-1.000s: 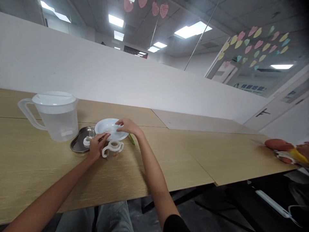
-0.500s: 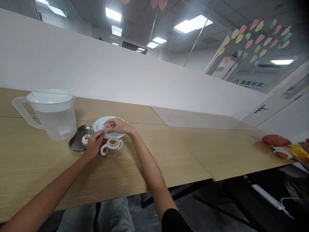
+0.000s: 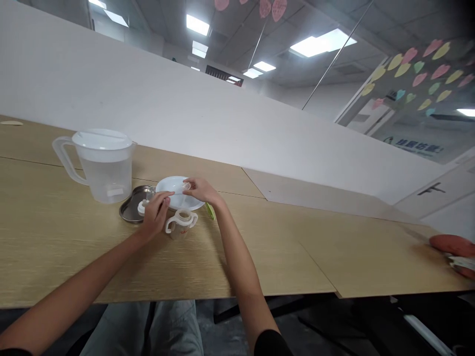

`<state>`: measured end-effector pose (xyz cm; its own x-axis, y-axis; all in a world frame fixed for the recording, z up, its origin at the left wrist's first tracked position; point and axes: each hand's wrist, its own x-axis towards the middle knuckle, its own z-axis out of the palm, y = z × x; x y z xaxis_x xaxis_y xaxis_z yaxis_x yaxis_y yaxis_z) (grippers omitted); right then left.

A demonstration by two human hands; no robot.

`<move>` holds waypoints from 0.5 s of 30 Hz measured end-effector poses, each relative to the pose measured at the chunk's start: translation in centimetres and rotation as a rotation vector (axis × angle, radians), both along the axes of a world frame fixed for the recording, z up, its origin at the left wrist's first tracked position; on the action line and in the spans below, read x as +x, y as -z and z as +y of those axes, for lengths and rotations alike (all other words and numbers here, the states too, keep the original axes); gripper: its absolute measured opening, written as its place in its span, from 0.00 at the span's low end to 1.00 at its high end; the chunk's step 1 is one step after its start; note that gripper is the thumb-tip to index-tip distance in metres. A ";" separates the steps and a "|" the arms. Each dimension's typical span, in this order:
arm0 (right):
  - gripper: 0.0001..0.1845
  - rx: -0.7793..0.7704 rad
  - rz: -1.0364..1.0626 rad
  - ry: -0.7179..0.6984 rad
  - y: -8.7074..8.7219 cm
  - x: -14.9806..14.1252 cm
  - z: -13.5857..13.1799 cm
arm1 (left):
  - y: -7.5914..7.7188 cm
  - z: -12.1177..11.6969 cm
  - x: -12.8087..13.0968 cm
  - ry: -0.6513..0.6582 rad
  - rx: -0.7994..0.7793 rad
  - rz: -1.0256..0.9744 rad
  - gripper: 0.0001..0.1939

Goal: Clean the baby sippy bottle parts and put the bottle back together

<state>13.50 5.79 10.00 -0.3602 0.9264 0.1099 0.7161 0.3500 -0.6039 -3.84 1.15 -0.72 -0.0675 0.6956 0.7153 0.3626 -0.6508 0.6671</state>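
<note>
Gripping a clear plastic ring (image 3: 186,187) over the white plate (image 3: 173,188) with the right hand (image 3: 203,191); left hand (image 3: 156,215) curled, grip indeterminate.

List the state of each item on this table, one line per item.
Right hand: pinching a small clear plastic piece above the plate.
Left hand: curled beside the plate; any grip hidden.
White plate: flat on the table.
Plastic pitcher: upright, lid on, partly filled with clear liquid.
Two-handled cup: upright, no lid visible.
Steel tray: flat on the table.
White cap: at the tray, upright.
</note>
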 end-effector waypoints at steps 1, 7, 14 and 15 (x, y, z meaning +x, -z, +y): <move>0.25 0.021 -0.044 0.011 0.1 0.0 0.0 | -0.2 -0.5 0.1 0.068 0.027 0.042 0.21; 0.26 0.104 -0.298 0.032 1.5 -0.9 0.3 | 0.6 -1.4 0.5 0.289 0.071 0.263 0.23; 0.25 0.098 -0.551 0.089 3.8 -1.5 1.0 | 0.9 -1.1 0.7 0.213 0.079 0.332 0.23; 0.25 0.087 -0.559 0.088 4.1 -1.5 1.1 | 0.9 -1.2 0.8 0.210 0.092 0.332 0.22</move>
<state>11.98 6.86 5.94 -0.3071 0.9517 0.0023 0.9472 0.3059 -0.0964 -3.03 -0.06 -1.60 0.3145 0.6016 0.7343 0.4011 -0.7853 0.4716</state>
